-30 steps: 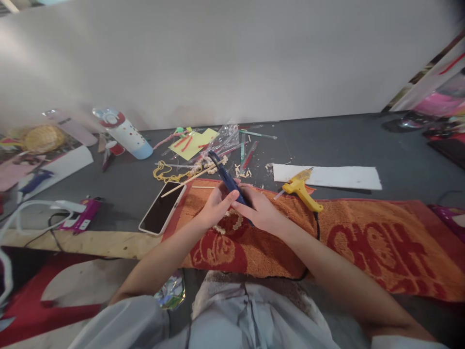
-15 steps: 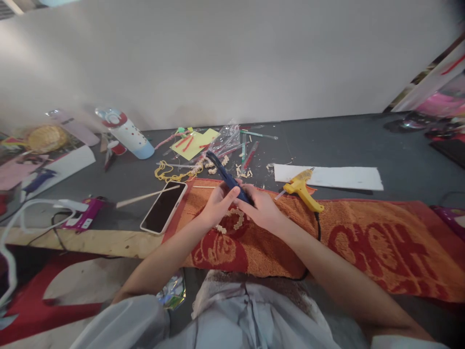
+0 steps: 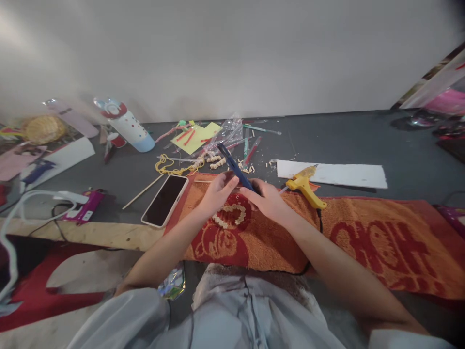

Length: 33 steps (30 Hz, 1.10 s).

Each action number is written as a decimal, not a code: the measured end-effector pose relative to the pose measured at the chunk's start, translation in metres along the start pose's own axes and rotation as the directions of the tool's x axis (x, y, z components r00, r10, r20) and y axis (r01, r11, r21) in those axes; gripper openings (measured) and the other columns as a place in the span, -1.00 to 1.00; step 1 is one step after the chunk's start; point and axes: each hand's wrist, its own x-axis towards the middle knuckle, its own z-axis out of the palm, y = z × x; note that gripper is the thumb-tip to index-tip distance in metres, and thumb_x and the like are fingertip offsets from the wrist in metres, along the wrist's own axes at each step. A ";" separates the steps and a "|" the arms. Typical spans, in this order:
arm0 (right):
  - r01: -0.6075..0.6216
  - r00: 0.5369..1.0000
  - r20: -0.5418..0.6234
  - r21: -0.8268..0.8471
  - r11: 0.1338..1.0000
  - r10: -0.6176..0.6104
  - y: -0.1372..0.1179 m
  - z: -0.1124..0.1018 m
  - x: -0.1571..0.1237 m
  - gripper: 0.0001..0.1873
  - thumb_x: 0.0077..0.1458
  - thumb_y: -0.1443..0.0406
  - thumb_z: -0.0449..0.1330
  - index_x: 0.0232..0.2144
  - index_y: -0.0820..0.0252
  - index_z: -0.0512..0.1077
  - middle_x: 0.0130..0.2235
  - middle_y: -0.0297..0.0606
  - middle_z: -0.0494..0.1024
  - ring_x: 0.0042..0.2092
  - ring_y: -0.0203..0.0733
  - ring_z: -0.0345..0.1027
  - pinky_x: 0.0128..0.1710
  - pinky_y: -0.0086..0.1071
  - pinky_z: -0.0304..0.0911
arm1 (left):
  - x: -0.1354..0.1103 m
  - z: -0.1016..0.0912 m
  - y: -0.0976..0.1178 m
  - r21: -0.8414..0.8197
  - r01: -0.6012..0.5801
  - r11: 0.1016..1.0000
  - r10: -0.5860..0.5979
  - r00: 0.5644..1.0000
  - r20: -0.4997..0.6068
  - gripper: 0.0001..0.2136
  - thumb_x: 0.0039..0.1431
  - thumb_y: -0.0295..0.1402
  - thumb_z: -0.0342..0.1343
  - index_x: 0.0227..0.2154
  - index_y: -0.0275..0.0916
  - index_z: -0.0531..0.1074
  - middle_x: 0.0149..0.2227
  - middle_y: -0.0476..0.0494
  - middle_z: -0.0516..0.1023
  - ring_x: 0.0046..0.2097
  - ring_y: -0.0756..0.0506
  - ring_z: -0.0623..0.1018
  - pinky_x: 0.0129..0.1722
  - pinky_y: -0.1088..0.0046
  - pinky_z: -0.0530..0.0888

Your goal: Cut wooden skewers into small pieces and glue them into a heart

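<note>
A dark blue smartphone is held tilted on edge above the orange and red towel. My left hand closes on its near left side, thumb along the edge. Gripping the lower end is my right hand, its fingers partly hidden behind the phone. Below them on the towel lies a loop of small pale pieces, roughly heart-shaped. A yellow glue gun rests to the right of my right hand. Left of the towel a second phone, white-edged with a dark screen, lies flat.
A thin wooden stick lies beside the flat phone. Behind are yellow yarn, yellow paper, clear plastic wrap and small scraps. A dotted bottle stands back left; a white strip lies right.
The wooden stick, earlier lying across the flat phone, now lies on the table to its left. My hands and the blue phone have shifted slightly right, uncovering more of the pale loop.
</note>
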 end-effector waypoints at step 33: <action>-0.062 0.997 -0.037 0.236 0.970 0.072 0.011 -0.014 0.003 -0.51 0.03 -0.14 0.15 -0.53 0.11 0.22 -0.65 -0.45 0.29 -0.63 -0.39 0.16 -0.60 -0.42 0.11 | -0.012 -0.227 0.031 0.822 0.429 -0.375 -0.102 0.862 -0.497 -0.65 0.07 -0.38 -0.08 -0.21 -0.37 0.56 -0.13 -0.47 0.56 -0.07 -0.38 0.54 -0.14 0.18 0.45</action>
